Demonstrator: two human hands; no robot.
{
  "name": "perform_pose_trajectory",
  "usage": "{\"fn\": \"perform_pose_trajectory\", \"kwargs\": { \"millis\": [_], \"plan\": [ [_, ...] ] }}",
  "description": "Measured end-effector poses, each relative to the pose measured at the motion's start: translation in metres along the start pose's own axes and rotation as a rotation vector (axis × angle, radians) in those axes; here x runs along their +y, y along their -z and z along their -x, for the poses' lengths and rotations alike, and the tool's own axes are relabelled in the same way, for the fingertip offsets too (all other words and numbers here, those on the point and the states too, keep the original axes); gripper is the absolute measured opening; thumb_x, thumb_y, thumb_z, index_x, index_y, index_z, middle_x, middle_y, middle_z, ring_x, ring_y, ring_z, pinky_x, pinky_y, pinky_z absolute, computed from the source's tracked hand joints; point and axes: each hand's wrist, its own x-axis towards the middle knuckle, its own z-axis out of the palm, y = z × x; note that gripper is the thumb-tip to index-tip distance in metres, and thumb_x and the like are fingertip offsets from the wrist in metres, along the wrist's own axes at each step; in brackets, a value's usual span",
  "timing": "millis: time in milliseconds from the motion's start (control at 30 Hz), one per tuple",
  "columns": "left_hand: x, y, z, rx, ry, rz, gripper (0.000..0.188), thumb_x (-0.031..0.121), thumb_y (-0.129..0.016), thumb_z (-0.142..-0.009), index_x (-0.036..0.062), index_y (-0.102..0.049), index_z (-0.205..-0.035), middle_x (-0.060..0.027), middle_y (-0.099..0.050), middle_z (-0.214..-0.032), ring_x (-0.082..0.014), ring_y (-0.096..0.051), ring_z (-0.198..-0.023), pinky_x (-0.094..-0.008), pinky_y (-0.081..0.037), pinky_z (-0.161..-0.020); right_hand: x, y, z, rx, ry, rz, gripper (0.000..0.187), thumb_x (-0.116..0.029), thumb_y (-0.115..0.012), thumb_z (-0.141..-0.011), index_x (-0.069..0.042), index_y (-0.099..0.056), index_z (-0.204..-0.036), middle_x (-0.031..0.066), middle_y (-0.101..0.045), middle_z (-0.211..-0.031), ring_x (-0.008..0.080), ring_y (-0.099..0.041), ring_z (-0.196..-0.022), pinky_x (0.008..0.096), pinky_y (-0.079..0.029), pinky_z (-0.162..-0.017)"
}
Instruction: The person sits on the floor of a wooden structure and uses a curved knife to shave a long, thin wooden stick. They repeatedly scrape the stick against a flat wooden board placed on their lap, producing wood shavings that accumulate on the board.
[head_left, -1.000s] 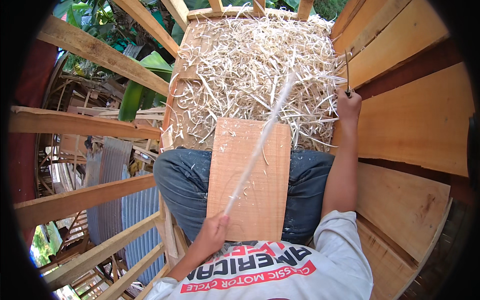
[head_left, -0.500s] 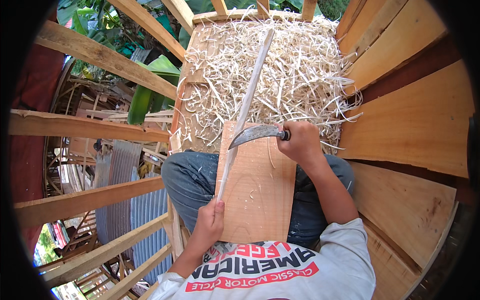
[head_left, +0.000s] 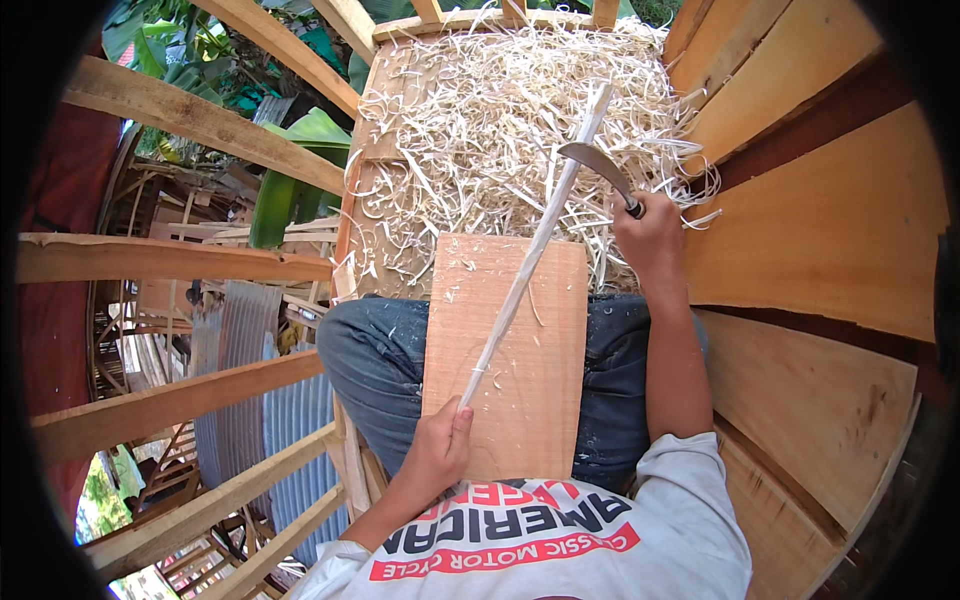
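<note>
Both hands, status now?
Left hand: closed on the lower end of the long, pale wooden stick.
Right hand: closed around the dark handle of the curved, grey metal blade.

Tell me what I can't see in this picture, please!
All in the head view:
Stick: its lower end is hidden inside the left hand.
Curved knife: the right hand covers most of its handle.
Trousers: the board hides their middle.
Shavings: they hide whatever lies beneath the pile.
</note>
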Motion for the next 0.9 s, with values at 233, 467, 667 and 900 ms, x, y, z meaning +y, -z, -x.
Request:
{"fn": "perform_pose_trajectory", "kwargs": {
  "millis": [233, 467, 667, 900],
  "plan": [
    [-0.007, 0.013, -0.004, 0.118, -0.008, 0.029, 0.028, 0.019, -0.04, -0.098, -0.0026, -0.047, -0.082, -0.0159, -0.038, -0.054, -0.0205, -0.036, -0.046, -0.0336, -0.033, -0.047, -0.021, -0.027, 0.035, -0.187, 0.358, 0.061, 0.027, -0.028, -0.06, -0.079, -0.005, -0.066, -0.066, 0.0169, -0.059, -0.057, 0.035, -0.06, -0.057, 0.0425, -0.049, -0.056],
    [0.003, 0.005, -0.002, 0.072, 0.013, 0.011, 0.027, 0.019, -0.04, -0.099, -0.0025, -0.047, -0.085, -0.0158, -0.037, -0.055, -0.019, -0.035, -0.046, -0.0332, -0.033, -0.047, -0.011, -0.028, 0.024, -0.027, 0.284, 0.095, 0.021, -0.025, -0.063, -0.076, -0.006, -0.07, -0.071, 0.015, -0.061, -0.059, 0.0327, -0.062, -0.058, 0.0406, -0.05, -0.058],
    [0.005, 0.001, 0.0, 0.058, -0.002, 0.019, 0.028, 0.02, -0.039, -0.099, -0.0016, -0.046, -0.082, -0.0108, -0.037, -0.054, -0.0149, -0.034, -0.048, -0.0309, -0.032, -0.046, -0.004, -0.027, 0.018, 0.005, 0.253, 0.127, 0.018, -0.024, -0.065, -0.073, -0.006, -0.069, -0.072, 0.0152, -0.061, -0.06, 0.0337, -0.062, -0.06, 0.0411, -0.05, -0.059],
    [0.009, 0.002, 0.003, 0.013, 0.039, 0.022, 0.036, 0.025, -0.037, -0.1, 0.0001, -0.045, -0.075, -0.0022, -0.04, -0.055, -0.0088, -0.037, -0.052, -0.0284, -0.031, -0.047, -0.001, -0.022, 0.012, 0.021, 0.246, 0.138, 0.021, -0.024, -0.062, -0.076, -0.005, -0.069, -0.074, 0.0172, -0.062, -0.064, 0.0342, -0.063, -0.063, 0.0414, -0.051, -0.062]
  ]
}}
